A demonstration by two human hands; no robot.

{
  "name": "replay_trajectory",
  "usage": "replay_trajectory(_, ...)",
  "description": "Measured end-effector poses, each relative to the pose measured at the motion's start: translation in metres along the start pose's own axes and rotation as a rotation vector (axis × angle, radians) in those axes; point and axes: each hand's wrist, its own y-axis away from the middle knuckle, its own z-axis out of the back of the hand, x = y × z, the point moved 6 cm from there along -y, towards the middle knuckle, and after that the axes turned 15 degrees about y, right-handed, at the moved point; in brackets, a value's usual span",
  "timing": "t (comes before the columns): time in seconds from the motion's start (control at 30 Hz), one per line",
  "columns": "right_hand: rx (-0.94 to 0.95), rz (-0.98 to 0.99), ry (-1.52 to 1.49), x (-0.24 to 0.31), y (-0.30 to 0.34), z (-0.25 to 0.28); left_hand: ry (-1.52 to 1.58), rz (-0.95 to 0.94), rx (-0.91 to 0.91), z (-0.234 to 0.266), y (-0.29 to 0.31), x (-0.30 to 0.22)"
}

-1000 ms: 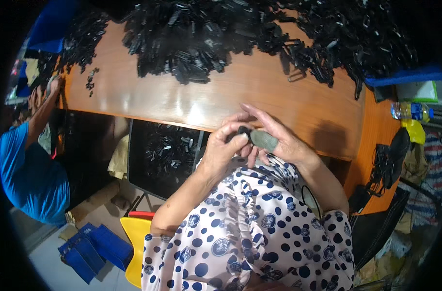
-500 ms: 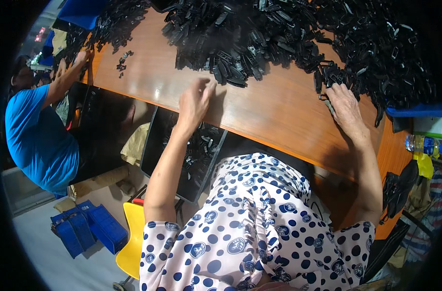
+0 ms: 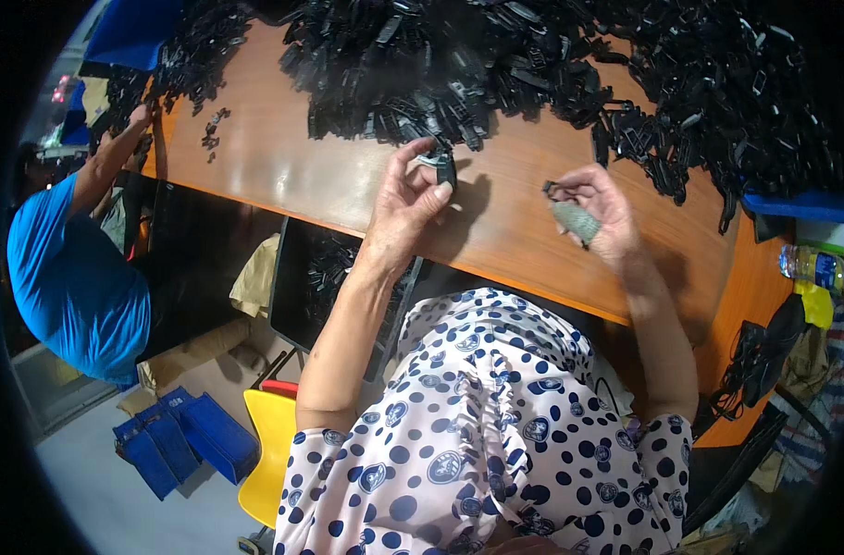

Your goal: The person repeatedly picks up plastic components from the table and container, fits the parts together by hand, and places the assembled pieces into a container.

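Note:
My left hand is raised over the near part of the wooden table. Its thumb and fingers pinch a small black plastic part with a light, shiny piece beside it. To the right, my right hand is closed around a small black frame-like part. A grey-green, rough-looking piece also shows in this hand, between fingers and palm; its kind is unclear. Beyond my hands lies a large heap of black plastic parts, and a second heap of black buckle-like parts spreads at the right.
A black tray with black parts stands below the table edge, left of my lap. A co-worker in a blue shirt sits at the left. Blue crates and a yellow chair are on the floor side; a bottle lies right.
My right hand has left the right heap, moving left and nearer with a black part and the grey-green piece. My left hand has moved right and now pinches a black part.

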Motion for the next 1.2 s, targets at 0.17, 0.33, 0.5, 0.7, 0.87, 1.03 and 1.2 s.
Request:
replay_trajectory(0.17, 0.052, 0.030, -0.232, 0.007, 0.000, -0.020, 0.455, 0.201, 0.116, -0.050, 0.004, 0.015)
replay_trajectory(0.33, 0.053, 0.053, -0.544, 0.012, 0.002, -0.023, 0.586, 0.306, 0.145, -0.066, -0.001, 0.031)
replay_trajectory(0.5, -0.009, 0.025, -0.541, 0.006, 0.001, -0.014, 0.269, 0.156, 0.291, -0.079, 0.002, 0.034)
replay_trajectory(0.7, -0.013, -0.008, -0.541, -0.001, 0.005, -0.013, -0.112, 0.028, 0.315, -0.082, 0.009, 0.025)
replay_trajectory(0.87, 0.004, 0.065, -0.508, 0.003, 0.009, -0.013, -0.135, -0.035, 0.270, -0.077, 0.010, 0.026)
replay_trajectory(1.03, 0.036, 0.058, -0.381, 0.007, 0.018, -0.016, -0.326, -0.136, 0.304, -0.076, 0.017, 0.023)
replay_trajectory(1.2, 0.023, 0.044, -0.276, 0.012, 0.025, -0.019, -0.456, -0.262, 0.343, -0.080, 0.029, 0.007)
